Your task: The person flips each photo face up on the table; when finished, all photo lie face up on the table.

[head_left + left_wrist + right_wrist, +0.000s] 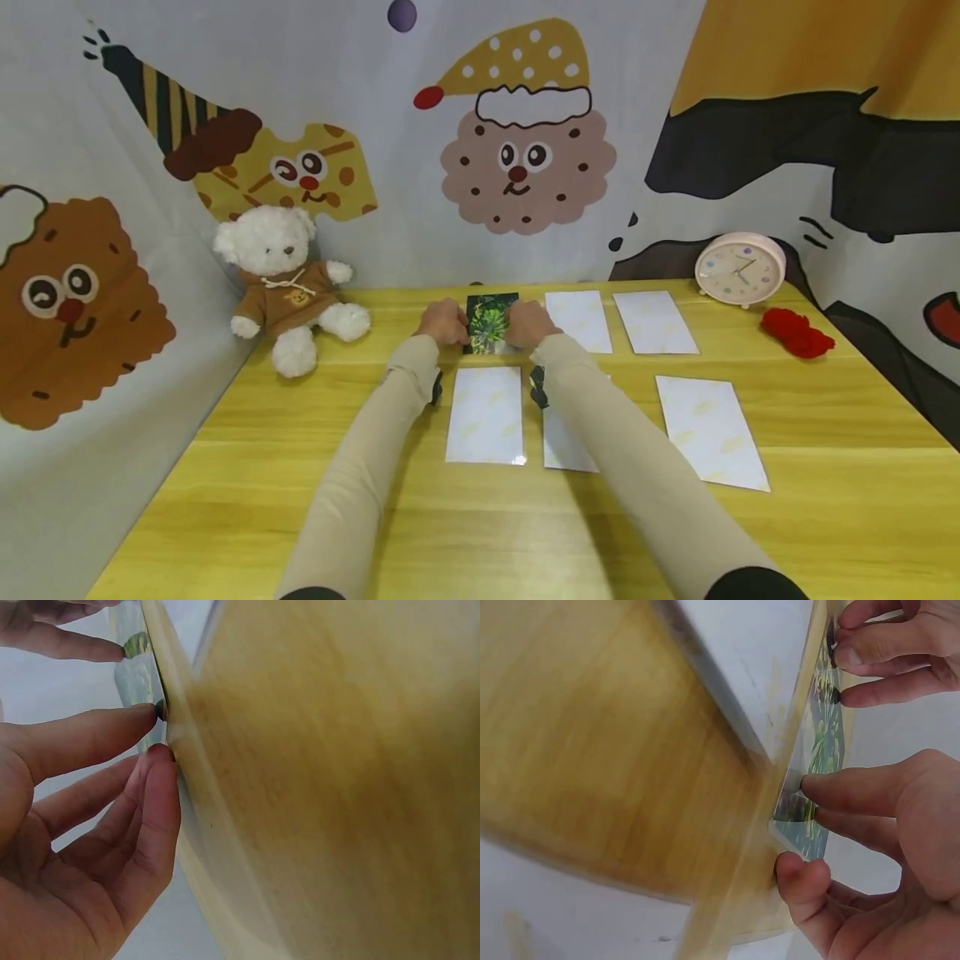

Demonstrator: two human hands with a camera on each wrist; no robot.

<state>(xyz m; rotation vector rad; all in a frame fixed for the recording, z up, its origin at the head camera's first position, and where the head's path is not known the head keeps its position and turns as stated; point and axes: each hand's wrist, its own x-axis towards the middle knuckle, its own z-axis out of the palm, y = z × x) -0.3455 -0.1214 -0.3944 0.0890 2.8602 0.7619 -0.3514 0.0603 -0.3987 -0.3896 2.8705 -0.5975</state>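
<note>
Both hands are engaged on one item, a glossy picture card [487, 325] printed with green foliage. We find the left hand [444, 322] gripping its left edge with bent fingers, and the right hand [531, 323] gripping the right edge likewise. We locate this card near the far side of the wood-grain table [217, 483], at the left end of the back row. To its right we record two white cards [656, 322]. Nearer us lie three more white sheets [486, 415], the middle one partly covered by the right sleeve [600, 425]. At the far left we note a white teddy bear [285, 292] seated in a brown hoodie. At the far right we note a pale alarm clock [740, 268], with a red soft object [797, 333] just in front; its exact kind we cannot tell. Behind everything hangs a cartoon-printed curtain [375, 67].
</note>
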